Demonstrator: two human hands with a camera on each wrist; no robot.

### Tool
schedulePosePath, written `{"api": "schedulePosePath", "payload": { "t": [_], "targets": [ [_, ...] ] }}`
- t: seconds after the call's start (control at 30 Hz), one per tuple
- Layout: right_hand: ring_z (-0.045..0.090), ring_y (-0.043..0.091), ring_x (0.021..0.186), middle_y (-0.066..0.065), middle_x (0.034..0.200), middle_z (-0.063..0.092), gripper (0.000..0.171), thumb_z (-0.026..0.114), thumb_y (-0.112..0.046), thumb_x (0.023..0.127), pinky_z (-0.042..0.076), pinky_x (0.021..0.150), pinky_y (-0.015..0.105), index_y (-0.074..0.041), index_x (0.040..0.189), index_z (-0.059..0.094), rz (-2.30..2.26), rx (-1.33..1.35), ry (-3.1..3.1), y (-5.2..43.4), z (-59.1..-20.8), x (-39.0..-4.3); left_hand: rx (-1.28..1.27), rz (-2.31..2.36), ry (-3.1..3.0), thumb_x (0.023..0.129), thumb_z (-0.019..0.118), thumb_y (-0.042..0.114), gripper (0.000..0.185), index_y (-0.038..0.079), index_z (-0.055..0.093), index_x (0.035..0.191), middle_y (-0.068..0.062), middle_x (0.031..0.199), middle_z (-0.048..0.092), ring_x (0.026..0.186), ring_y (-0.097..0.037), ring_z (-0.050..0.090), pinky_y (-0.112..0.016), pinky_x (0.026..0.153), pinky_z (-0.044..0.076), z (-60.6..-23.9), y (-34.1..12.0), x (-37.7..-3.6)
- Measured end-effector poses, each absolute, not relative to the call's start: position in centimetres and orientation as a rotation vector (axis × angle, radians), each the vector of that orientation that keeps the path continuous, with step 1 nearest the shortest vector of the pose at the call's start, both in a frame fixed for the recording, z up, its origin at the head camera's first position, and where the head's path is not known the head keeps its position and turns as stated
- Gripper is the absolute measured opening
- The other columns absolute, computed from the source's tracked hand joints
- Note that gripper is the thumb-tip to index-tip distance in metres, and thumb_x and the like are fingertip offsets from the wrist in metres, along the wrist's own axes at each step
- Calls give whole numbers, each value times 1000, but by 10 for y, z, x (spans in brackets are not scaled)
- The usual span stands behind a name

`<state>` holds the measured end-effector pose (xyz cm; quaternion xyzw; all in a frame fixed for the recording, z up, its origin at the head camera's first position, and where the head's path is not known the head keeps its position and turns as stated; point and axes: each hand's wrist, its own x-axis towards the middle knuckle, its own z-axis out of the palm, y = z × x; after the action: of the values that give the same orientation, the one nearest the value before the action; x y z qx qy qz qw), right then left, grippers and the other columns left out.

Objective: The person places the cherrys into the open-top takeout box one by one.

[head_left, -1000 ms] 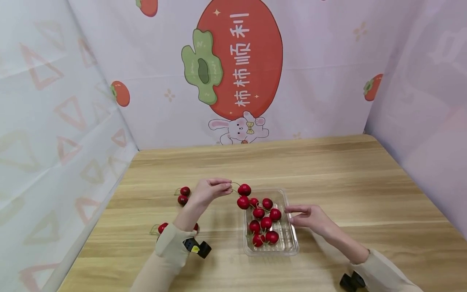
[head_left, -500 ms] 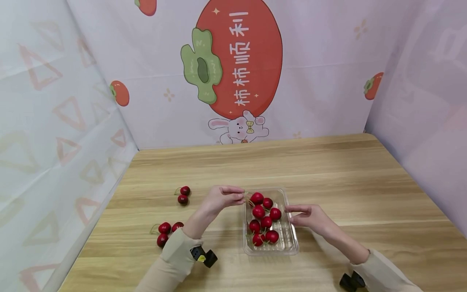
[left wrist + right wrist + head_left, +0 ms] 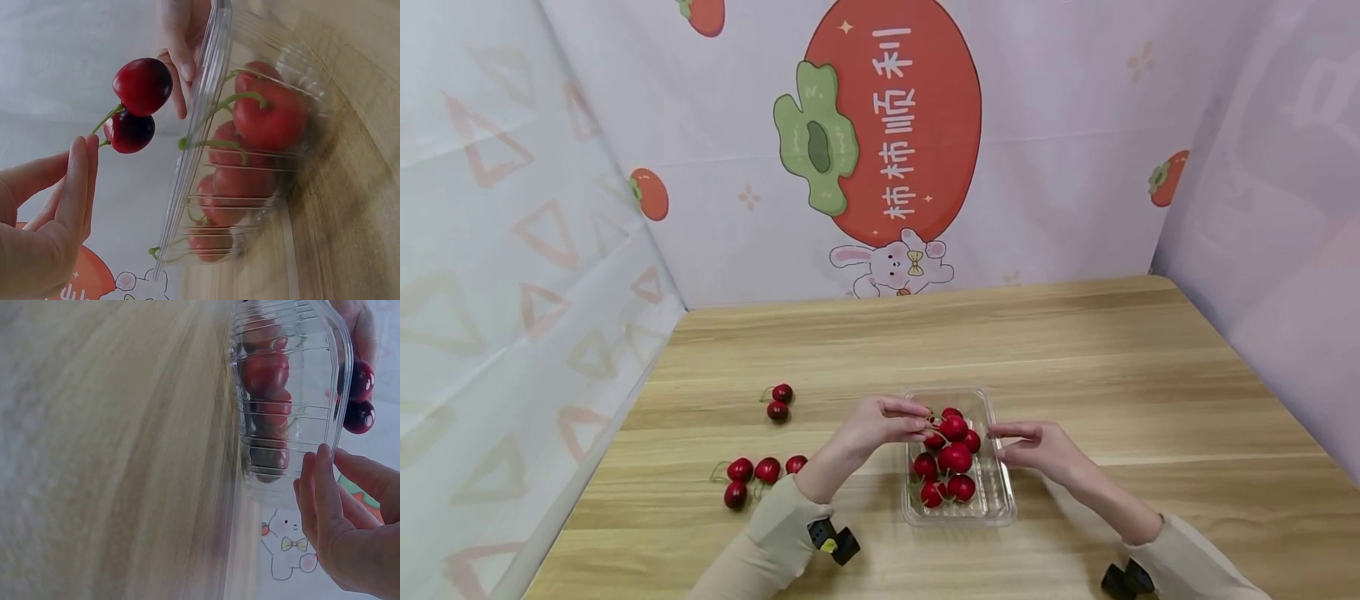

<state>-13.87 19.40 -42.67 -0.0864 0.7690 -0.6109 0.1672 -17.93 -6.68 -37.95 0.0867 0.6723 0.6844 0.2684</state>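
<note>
My left hand point(image 3: 887, 425) pinches thin green stems between thumb and fingertips. From them hangs a pair of dark red cherries point(image 3: 142, 86), above the rim of a clear plastic container point(image 3: 958, 517) in the left wrist view. Several more cherries point(image 3: 272, 119) lie inside, stems upward, seen through the ribbed wall. On the container's right side, my right hand point(image 3: 1041, 450) touches the rim with nearly straight fingertips point(image 3: 324, 453). The held cherries overlap those in the container in the head view.
To the left on the wooden table point(image 3: 1075, 333) lies a pair of cherries point(image 3: 777, 411), with several more cherries point(image 3: 767, 470) nearer the left forearm. A printed cloth point(image 3: 1045, 167) hangs behind the table, and pale cloths flank both sides.
My left hand has moved right and slightly nearer, carrying the cherry pair from the container's far left corner to over its middle. The right hand stays at the rim.
</note>
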Motion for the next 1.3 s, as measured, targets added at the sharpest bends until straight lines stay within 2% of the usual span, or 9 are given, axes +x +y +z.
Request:
{"api": "schedulePosePath", "payload": {
  "t": [0.27, 0.5, 0.7, 1.0, 1.3],
  "targets": [
    [61, 22, 93, 26, 118, 50, 51, 63, -18, 82, 48, 80, 29, 10, 121, 47, -1743, -252, 2180, 195, -426, -138, 259, 1794, 1808, 82, 57, -4, 24, -14, 58, 104, -22, 90, 64, 78, -23, 65, -44, 80, 47, -386, -57, -173],
    [61, 23, 93, 27, 118, 50, 50, 62, -17, 83, 49, 79, 27, 11, 121, 46, -1748, -262, 2173, 195, -426, -138, 278, 1783, 1789, 81, 57, -7, 23, -15, 58, 102, -25, 91, 63, 77, -23, 65, -38, 76, 50, -390, -50, -169],
    [61, 29, 92, 29, 117, 50, 49, 61, -16, 83, 49, 78, 27, 12, 121, 46, -1760, -268, 2161, 195, -428, -138, 282, 1758, 1793, 80, 59, -5, 22, -14, 60, 100, -24, 87, 64, 72, -21, 65, -34, 72, 52, -392, -46, -167],
    [61, 25, 91, 28, 117, 51, 49, 61, -16, 83, 49, 78, 27, 10, 121, 46, -1747, -263, 2172, 196, -427, -138, 286, 1709, 1818, 79, 59, -6, 22, -11, 61, 100, -24, 86, 64, 75, -26, 65, -39, 71, 51, -396, -39, -165],
    [62, 21, 90, 27, 118, 50, 49, 61, -16, 83, 49, 79, 27, 10, 121, 47, -1751, -257, 2170, 196, -427, -138, 277, 1677, 1820, 79, 59, -6, 19, -11, 62, 98, -24, 85, 64, 76, -30, 65, -34, 68, 53, -398, -34, -162]
  ]
}}
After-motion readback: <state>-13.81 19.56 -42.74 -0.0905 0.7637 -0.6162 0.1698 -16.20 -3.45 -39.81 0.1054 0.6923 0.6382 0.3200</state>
